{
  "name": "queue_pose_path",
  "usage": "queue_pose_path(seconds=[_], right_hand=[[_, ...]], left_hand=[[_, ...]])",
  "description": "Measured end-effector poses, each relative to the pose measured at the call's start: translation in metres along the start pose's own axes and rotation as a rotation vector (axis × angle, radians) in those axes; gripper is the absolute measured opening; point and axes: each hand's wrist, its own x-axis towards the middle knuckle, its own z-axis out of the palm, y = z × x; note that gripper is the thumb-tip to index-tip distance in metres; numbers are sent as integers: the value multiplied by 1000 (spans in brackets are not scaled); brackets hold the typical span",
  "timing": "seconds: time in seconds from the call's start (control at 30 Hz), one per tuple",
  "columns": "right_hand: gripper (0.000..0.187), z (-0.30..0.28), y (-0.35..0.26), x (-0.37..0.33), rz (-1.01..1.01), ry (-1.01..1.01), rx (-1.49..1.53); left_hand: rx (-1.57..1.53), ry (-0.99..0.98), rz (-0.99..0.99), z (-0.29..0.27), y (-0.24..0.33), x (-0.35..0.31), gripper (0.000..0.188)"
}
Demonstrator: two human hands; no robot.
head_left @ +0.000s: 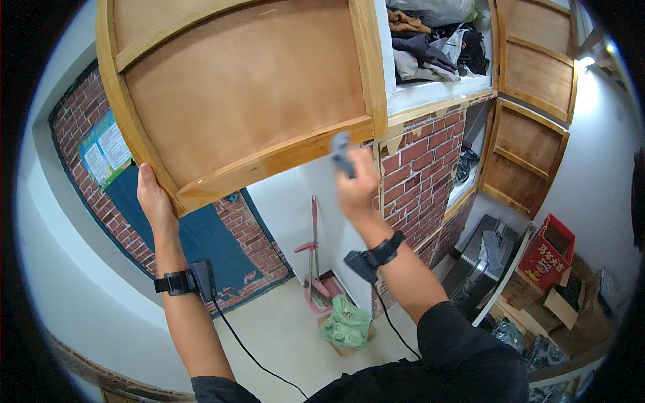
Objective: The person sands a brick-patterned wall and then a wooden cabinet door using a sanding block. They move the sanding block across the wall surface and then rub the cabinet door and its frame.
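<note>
Cupboard door (248,87) swung open at 11 o'clock | left hand (156,199) fingers clamped on its lower corner | right hand (355,183) fingers closed around grey tool (342,154) at 12 o'clock | door probably light, stiff; best gripped by frame edge.

It was a storage corner of a home. High wooden cupboard doors (242,94) stood open on a shelf heaped with folded clothes (433,40); brick-patterned walls (423,168) met a tiled floor where a pink dustpan set (316,269), cardboard boxes (544,295) and a suitcase (480,258) were crowded together.
</note>
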Motion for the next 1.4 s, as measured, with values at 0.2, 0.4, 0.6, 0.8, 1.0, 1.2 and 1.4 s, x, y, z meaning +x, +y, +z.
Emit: queue_pose_path(seconds=[0.2, 0.4, 0.6, 0.8, 1.0, 1.2, 1.4], right_hand=[[20, -28, 11, 18, 84, 155, -176], [47, -34, 40, 21, -217, -71, -64], [45, -43, 46, 21, 83, -9, -179], [29, -51, 48, 21, -100, 21, -120], [24, -54, 49, 20, 17, -39, -113], [20, -58, 49, 34, 25, -20, -141], [28, -45, 27, 20, 101, -100, -120]], left_hand=[[74, 30, 29, 1, 4, -3, 61], [99, 45, 23, 1, 5, -5, 61], [98, 40, 28, 1, 6, -7, 60], [103, 30, 15, -1, 7, -9, 61], [100, -3, 20, -3, 6, -9, 61], [90, 19, 16, 1, 8, -10, 59], [121, 37, 0, 3, 9, -11, 56]])
